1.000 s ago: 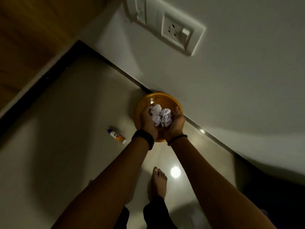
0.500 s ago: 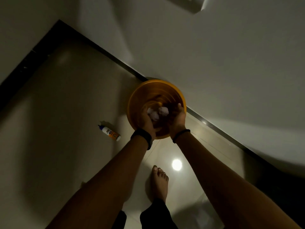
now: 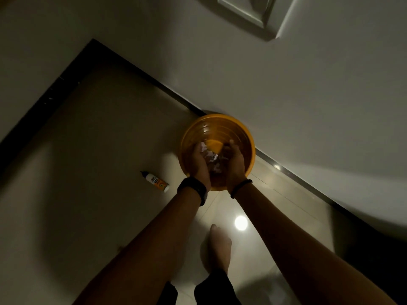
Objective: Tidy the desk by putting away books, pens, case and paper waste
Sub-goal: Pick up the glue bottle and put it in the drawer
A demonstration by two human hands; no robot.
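An orange waste bin [image 3: 220, 124] stands on the floor against the wall. Both my hands reach down into its mouth. My left hand [image 3: 198, 165] and my right hand [image 3: 236, 164] are cupped toward each other, with several balls of crumpled white paper [image 3: 209, 155] held between them. The paper is blurred and partly hidden by my fingers. A black watch sits on my left wrist and a thin black band on my right.
A small white glue bottle [image 3: 155, 181] lies on the glossy tiled floor left of the bin. My bare foot [image 3: 219, 245] stands just behind the bin. The wall with its black skirting [image 3: 141, 72] runs diagonally behind, and a switch plate [image 3: 244, 9] is up high.
My hands have sunk with the crumpled paper from above the rim down into the bin. The camera has moved closer and the bin looks larger.
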